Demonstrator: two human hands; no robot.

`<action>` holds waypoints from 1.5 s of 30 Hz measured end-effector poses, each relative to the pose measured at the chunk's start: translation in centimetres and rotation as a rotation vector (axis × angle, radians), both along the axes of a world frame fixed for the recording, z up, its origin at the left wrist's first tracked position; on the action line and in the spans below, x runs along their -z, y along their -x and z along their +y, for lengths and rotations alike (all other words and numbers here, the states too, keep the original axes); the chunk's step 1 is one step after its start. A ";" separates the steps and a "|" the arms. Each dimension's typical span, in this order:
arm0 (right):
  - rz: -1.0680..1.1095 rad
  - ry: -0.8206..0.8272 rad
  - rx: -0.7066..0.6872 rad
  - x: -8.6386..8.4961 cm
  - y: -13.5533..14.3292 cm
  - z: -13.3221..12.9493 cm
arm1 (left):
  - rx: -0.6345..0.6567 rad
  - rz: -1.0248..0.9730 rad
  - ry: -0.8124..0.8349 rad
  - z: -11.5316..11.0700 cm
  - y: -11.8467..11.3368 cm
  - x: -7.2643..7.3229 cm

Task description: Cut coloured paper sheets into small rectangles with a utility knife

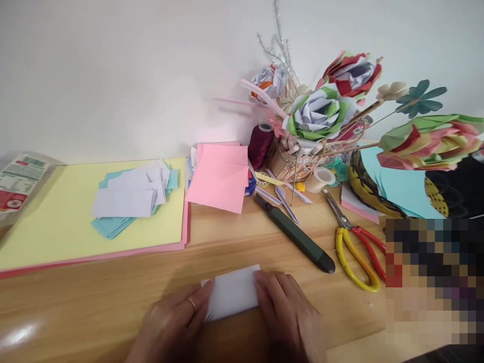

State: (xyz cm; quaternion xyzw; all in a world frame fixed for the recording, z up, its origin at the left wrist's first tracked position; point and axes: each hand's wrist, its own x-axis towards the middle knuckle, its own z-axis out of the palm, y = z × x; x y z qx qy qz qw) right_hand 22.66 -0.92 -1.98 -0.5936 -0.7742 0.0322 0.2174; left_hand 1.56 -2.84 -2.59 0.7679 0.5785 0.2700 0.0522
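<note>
A small white paper rectangle [233,293] lies at the front of the wooden table, between my two hands. My left hand [177,315], with a ring on one finger, is closed on the paper's left end. At the right end, my right hand [283,307] grips the paper with its fingers together. Folded white papers [126,201] and blue papers [115,226] sit on yellow sheets [49,217] to the left. Pink square papers [221,176] are stacked behind my hands.
Right of my hands lie a dark green cutter [298,237] and scissors with yellow and red handles [346,229]. Paper flowers [319,113] stand in a basket [291,164] near thread spools. A plastic packet [22,181] is far left. Part of the right side is pixelated.
</note>
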 end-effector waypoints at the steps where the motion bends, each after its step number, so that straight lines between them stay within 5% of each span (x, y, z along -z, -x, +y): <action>1: -0.006 -0.011 0.014 -0.1 0.1 0.1 | 0.020 0.014 -0.024 0.1 0.0 -0.1; 8: -0.132 -0.024 -0.033 -1.0 0.0 0.7 | 0.148 0.187 -0.225 1.1 -0.7 -1.9; 15: -0.210 -0.035 0.026 -1.7 0.7 0.6 | 0.223 0.389 -0.222 0.5 -0.2 -0.9; 23: -0.244 -0.011 0.077 -2.6 1.2 0.3 | 0.060 0.454 -0.234 0.7 -1.3 -2.9; 28: -0.274 -0.062 0.055 -2.5 1.3 0.3 | 0.459 0.426 -0.433 2.3 -1.8 -3.6; 34: -0.263 -0.156 -0.045 -2.3 0.7 -0.4 | 0.556 0.451 -0.332 3.1 -1.4 -2.8; 38: -0.246 -0.229 -0.278 -1.7 0.2 -1.4 | 0.566 0.487 -0.317 3.1 -1.2 -2.5; 45: -0.248 -0.036 -0.382 -1.3 0.0 -2.2 | 0.552 0.580 -0.313 1.9 -1.4 -3.0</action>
